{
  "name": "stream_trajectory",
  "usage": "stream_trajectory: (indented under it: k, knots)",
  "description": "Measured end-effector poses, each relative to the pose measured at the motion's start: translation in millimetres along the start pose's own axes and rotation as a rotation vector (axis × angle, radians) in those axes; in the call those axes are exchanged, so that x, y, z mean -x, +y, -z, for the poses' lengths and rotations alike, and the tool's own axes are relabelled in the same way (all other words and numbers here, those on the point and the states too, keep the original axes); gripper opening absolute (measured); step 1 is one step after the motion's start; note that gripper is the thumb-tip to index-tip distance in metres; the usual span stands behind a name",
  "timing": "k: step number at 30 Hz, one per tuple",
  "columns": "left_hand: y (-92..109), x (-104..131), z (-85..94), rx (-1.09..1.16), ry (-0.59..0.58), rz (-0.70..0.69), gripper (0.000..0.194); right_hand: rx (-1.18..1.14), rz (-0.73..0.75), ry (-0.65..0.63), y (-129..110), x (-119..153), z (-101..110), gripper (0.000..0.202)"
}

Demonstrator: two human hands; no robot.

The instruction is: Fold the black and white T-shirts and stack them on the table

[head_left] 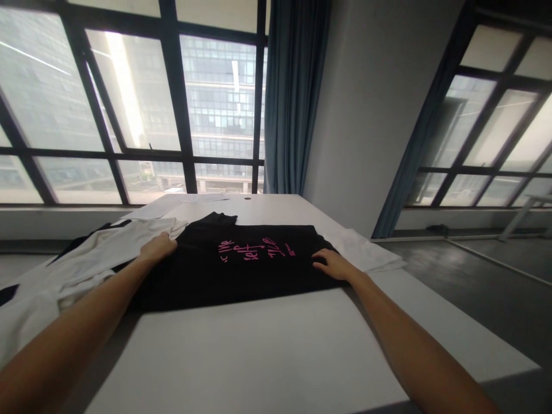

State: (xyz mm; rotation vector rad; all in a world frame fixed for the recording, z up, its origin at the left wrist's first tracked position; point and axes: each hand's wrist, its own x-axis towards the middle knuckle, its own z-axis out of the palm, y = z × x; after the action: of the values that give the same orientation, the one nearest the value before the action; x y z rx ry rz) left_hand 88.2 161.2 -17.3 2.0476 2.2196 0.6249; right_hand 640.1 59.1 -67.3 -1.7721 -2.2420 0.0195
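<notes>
A black T-shirt (259, 276) with pink lettering lies sideways across the white table (259, 356), partly folded. At its left end, my left hand (158, 247) is closed on the black cloth, right beside a pile of white garments (103, 253); its fingertips are partly hidden. My right hand (334, 264) rests on the shirt's right end, palm down. Its thumb and forefinger are apart, with black fabric showing between them, and the other fingers are hard to see.
White cloth (366, 250) lies flat along the table's right side. More white and dark clothes spread over the left edge. A small dark round spot (247, 198) marks the far end. Beyond stand windows, a blue curtain (293, 98) and a grey pillar (357, 115).
</notes>
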Motion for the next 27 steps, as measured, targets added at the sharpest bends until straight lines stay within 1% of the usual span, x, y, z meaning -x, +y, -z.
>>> stream_trajectory:
  k: [1,2,3,4,6,7,8,10,11,13,14,16,18,19,20,21,23,24,25,26,27]
  knots:
    - [4.1,4.3,-3.1,-0.068,0.008,0.012,0.056,0.001,-0.002,-0.001,-0.3,0.1,0.4,0.034]
    - [8.9,10.0,-6.3,-0.116,0.011,-0.009,0.058,0.006,-0.007,0.006,-0.5,0.2,0.6,0.034]
    - [13.6,17.2,-9.7,-0.144,0.003,-0.068,0.059,0.013,-0.015,0.021,-0.7,0.2,0.5,0.034]
    - [17.6,25.4,-13.5,-0.143,-0.025,-0.168,0.059,0.021,-0.026,0.042,-0.8,0.2,-0.1,0.036]
    - [21.3,42.9,-22.7,-0.138,-0.129,-0.384,0.06,0.031,-0.051,0.07,-0.6,0.0,-3.1,0.041]
    - [20.5,51.0,-28.0,-0.129,-0.194,-0.46,0.062,0.032,-0.064,0.065,-0.3,-0.1,-5.6,0.044]
    - [18.2,58.1,-33.3,-0.116,-0.256,-0.497,0.064,0.032,-0.077,0.047,0.1,-0.3,-8.5,0.047]
    - [10.9,68.4,-42.4,-0.094,-0.341,-0.494,0.068,0.031,-0.095,0.001,0.8,-0.5,-14.5,0.051]
    - [7.1,71.8,-45.1,-0.084,-0.353,-0.477,0.069,0.031,-0.1,-0.014,0.8,-0.5,-17.0,0.052]
    - [1.9,77.3,-44.6,-0.069,-0.326,-0.457,0.069,0.036,-0.101,-0.019,-0.4,-0.3,-18.8,0.053]
    - [0.6,80.4,-40.8,-0.067,-0.296,-0.461,0.069,0.042,-0.099,-0.013,-2.0,0.0,-17.5,0.053]
    - [0.0,89.0,-26.7,-0.062,-0.252,-0.504,0.068,0.057,-0.095,0.023,-7.1,1.0,-10.0,0.051]
    - [-0.4,100.4,-7.2,-0.043,-0.274,-0.605,0.065,0.046,-0.081,0.075,-14.5,3.4,3.5,0.043]
    - [-1.3,106.4,2.8,-0.032,-0.308,-0.661,0.063,0.015,-0.068,0.074,-18.5,5.3,11.7,0.039]
    - [-2.8,112.0,12.0,-0.025,-0.349,-0.705,0.06,-0.04,-0.052,0.037,-22.4,7.6,20.1,0.036]
    - [-4.9,117.0,20.0,-0.024,-0.391,-0.728,0.056,-0.115,-0.036,-0.037,-26.1,10.4,28.1,0.035]
    - [-10.2,124.2,31.1,-0.021,-0.46,-0.713,0.048,-0.267,-0.005,-0.268,-32.5,16.3,40.8,0.041]
    - [-13.2,126.5,34.4,-0.015,-0.488,-0.695,0.045,-0.313,0.004,-0.378,-35.6,19.1,44.9,0.045]
    - [-16.0,128.0,36.4,-0.005,-0.512,-0.684,0.042,-0.328,0.006,-0.458,-38.8,21.3,47.3,0.049]
    - [-18.6,128.9,37.4,0.007,-0.53,-0.686,0.041,-0.312,0.0,-0.503,-42.2,22.9,48.2,0.05]
    - [-20.9,129.3,37.5,0.02,-0.539,-0.697,0.04,-0.274,-0.012,-0.518,-46.0,23.8,48.0,0.049]
